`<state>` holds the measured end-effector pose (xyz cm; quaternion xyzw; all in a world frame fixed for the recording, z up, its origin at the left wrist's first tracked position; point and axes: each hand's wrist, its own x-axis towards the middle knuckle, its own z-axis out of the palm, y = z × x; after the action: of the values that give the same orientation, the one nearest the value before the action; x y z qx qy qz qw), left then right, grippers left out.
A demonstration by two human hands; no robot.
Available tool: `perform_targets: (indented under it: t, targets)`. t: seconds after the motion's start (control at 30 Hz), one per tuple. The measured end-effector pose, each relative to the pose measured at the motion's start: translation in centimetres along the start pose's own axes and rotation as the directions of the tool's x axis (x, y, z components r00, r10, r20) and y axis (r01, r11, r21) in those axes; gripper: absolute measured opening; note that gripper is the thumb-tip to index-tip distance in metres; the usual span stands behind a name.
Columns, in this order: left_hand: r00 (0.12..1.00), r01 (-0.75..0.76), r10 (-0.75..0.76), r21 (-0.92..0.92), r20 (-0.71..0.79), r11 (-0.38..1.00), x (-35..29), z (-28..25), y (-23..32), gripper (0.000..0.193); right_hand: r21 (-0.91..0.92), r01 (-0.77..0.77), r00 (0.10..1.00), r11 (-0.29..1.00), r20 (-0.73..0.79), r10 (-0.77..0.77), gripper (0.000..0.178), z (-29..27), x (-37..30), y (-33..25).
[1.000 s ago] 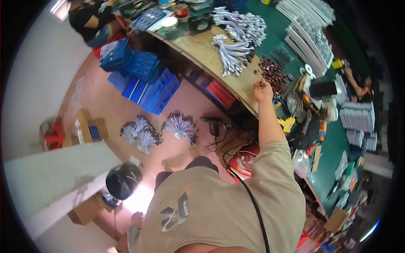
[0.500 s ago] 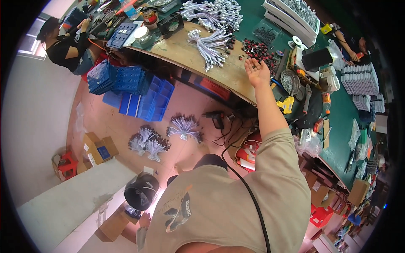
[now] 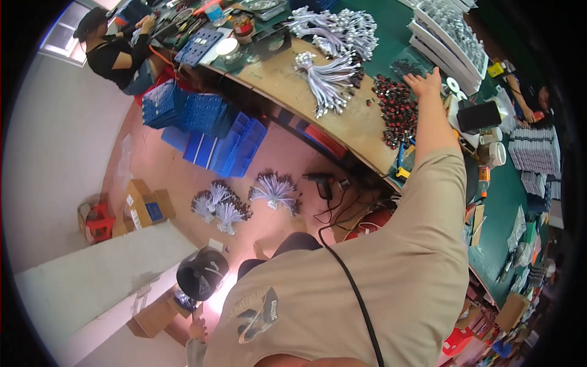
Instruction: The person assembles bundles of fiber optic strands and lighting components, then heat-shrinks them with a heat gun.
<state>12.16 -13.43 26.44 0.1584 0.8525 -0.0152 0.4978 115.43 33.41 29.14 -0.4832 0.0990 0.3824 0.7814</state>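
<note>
My right hand (image 3: 428, 81) is stretched out at arm's length over the workbench (image 3: 354, 125), fingers spread and holding nothing. It hovers at the far edge of a pile of small red and black parts (image 3: 396, 107), next to a dark tray (image 3: 408, 66) on the green mat. Bundles of grey-white cable ties (image 3: 327, 82) lie to the left of the pile. My left hand (image 3: 197, 330) hangs low by my side near a cardboard box (image 3: 153, 318); it is small in the picture and its fingers are unclear.
Blue plastic bins (image 3: 214, 137) are stacked on the floor below the bench. Cable bundles (image 3: 275, 191) and a power drill (image 3: 321, 181) lie on the floor. A black stool (image 3: 202, 273) stands by my leg. A seated person (image 3: 116, 52) works at far left.
My right hand has slid from the near side of the parts pile to its far edge, further across the bench. My head has turned, bringing the bench and floor closer in view.
</note>
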Motion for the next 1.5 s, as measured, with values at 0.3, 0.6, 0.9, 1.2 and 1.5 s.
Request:
perform_targets:
  t: [0.3, 0.6, 0.9, 1.2, 1.5]
  targets:
    - [0.994, 0.108, -0.105, -0.118, 0.027, 0.987, 1.5, 1.9, -5.7, 0.015, -0.801, 0.432, 0.787, -0.414, 0.559, -0.26, 0.027, -5.2, 1.1, 9.8]
    - [0.841, -0.141, 0.185, 0.123, -0.508, 0.982, 9.4, 8.5, -14.7, 0.031, -0.213, 0.609, 0.679, -0.764, 0.638, 0.363, 0.039, -3.9, -1.5, 9.4]
    - [0.951, -0.052, 0.126, 0.253, -0.283, 0.966, 1.5, 10.0, -13.9, 0.056, -0.866, 0.489, 0.84, -0.1, 0.438, 0.32, 0.043, 1.1, 0.2, 11.8]
    - [0.84, -0.532, 0.424, 0.666, 0.338, 0.523, -0.8, 7.3, -17.2, 0.024, -0.628, -0.259, 0.766, 0.734, 0.33, 0.553, 0.009, -9.5, 2.5, 16.0]
    - [0.951, -0.306, 0.297, 0.437, 0.089, 0.846, 4.2, 1.3, -1.0, 0.011, -0.328, 0.171, 0.981, 0.929, 0.14, -0.132, 0.01, 1.5, 0.7, 3.7]
